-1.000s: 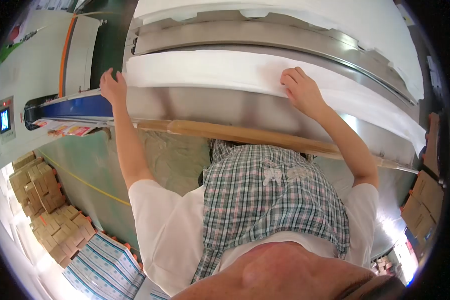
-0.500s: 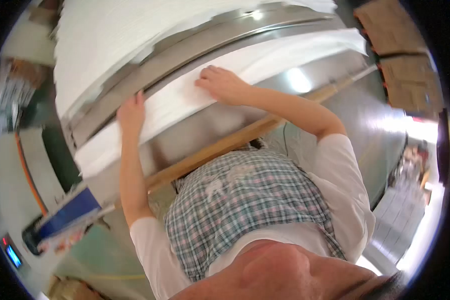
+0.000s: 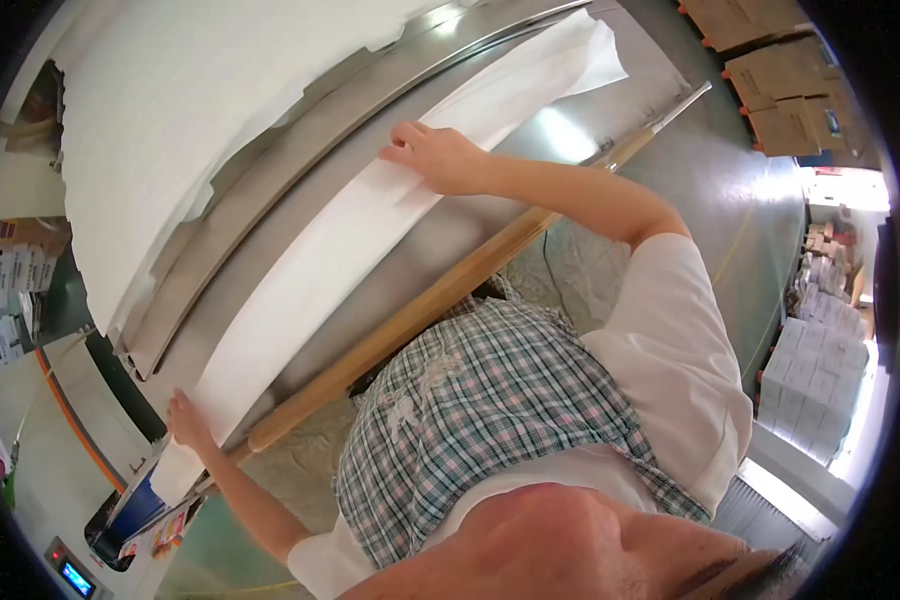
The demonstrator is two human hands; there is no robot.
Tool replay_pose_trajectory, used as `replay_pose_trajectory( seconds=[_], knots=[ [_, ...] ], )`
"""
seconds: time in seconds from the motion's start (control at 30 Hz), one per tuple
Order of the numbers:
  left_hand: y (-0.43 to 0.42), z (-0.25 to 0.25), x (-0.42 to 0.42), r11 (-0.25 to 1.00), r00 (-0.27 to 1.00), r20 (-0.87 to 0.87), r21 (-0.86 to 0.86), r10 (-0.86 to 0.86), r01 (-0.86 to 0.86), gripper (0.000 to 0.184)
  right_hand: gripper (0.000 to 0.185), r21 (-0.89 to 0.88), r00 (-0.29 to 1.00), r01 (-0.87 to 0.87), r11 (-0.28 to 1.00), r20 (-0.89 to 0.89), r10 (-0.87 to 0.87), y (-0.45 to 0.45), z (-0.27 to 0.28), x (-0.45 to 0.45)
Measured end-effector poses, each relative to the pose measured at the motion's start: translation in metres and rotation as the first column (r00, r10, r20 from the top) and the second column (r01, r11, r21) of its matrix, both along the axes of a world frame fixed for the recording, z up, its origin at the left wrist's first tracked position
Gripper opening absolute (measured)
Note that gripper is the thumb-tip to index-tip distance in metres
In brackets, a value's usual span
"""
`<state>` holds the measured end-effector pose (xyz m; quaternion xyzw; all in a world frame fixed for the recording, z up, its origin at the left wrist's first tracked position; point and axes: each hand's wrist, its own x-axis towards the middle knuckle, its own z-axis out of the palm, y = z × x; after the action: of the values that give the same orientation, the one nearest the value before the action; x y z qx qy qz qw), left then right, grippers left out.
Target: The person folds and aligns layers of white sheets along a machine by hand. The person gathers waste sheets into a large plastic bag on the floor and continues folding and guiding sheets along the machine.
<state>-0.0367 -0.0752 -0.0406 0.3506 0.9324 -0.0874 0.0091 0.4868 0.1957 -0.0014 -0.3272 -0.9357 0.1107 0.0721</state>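
A long white strip [image 3: 300,290] of soft, sheet-like material lies across a metal-topped table [image 3: 410,265]. I cannot tell whether it is cloth or paper. My right hand [image 3: 435,158] is closed, its bent fingers pinching the strip's far edge near the middle. Toward the strip's left end, my left hand [image 3: 190,422] rests across it. Motion blurs those fingers, so their grip is unclear. Past the left hand, the end of the strip hangs over the table's side. The right end lies loose and creased on the metal.
Beyond a raised metal bar [image 3: 300,165] spreads a large white sheet [image 3: 190,110] with a ragged edge. A wooden rail [image 3: 400,330] runs along the near side, against my checked apron [image 3: 470,390]. Cardboard boxes [image 3: 780,80] stand at upper right; a small lit display [image 3: 75,578] is at lower left.
My left hand has slid along the strip, down and to the left, away from my right hand. My right hand stays on the far edge. The view has turned and shifted.
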Motion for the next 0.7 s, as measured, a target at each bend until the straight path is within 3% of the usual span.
replay_pose_trajectory(
  seconds=[0.13,0.2,0.3,0.47,0.5,0.57,0.6,0.63,0.67,0.7],
  knots=[
    [0.029,-0.012,0.068,0.994,0.990,0.137,0.106,-0.032,0.017,0.048,0.047,0.031,0.995,0.027,0.999,0.094,-0.029,0.028,-0.003,0.040],
    [0.036,-0.017,0.087,1.000,1.000,-0.012,-0.027,-0.007,0.007,0.049,0.043,0.077,0.964,0.226,0.971,0.124,-0.234,0.050,-0.005,0.083],
    [0.039,-0.011,0.097,0.998,0.998,0.021,0.042,0.054,-0.055,0.050,0.032,0.176,0.875,0.479,0.860,-0.020,-0.483,0.080,-0.016,0.171],
    [0.046,-0.017,0.100,0.993,0.993,0.012,0.012,0.113,-0.113,0.052,0.029,0.406,0.691,0.712,0.573,-0.260,-0.674,0.101,-0.033,0.309],
    [0.047,-0.019,0.100,0.992,0.992,0.004,-0.007,0.124,-0.124,0.052,0.029,0.405,0.686,0.717,0.568,-0.264,-0.678,0.102,-0.046,0.333],
    [0.051,-0.016,0.104,0.992,0.992,0.007,-0.004,0.129,-0.129,0.053,0.022,0.022,0.267,0.958,0.285,-0.426,-0.864,0.108,-0.069,0.365],
    [0.051,-0.016,0.105,0.991,0.990,0.013,-0.005,0.137,-0.137,0.053,0.022,0.021,0.265,0.959,0.284,-0.430,-0.863,0.110,-0.067,0.367],
    [0.051,-0.016,0.106,0.991,0.991,0.011,-0.004,0.136,-0.136,0.053,0.025,-0.658,-0.136,0.725,0.203,-0.425,-0.895,0.108,-0.061,0.365],
    [0.051,-0.018,0.105,0.990,0.990,0.008,-0.004,0.141,-0.141,0.054,0.029,-0.989,-0.426,0.087,0.121,-0.146,-0.893,0.104,-0.056,0.362],
    [0.050,-0.020,0.103,0.989,0.989,0.004,-0.003,0.147,-0.147,0.054,0.033,-0.991,-0.419,0.021,0.135,-0.131,-0.899,0.097,-0.044,0.346]
  ],
)
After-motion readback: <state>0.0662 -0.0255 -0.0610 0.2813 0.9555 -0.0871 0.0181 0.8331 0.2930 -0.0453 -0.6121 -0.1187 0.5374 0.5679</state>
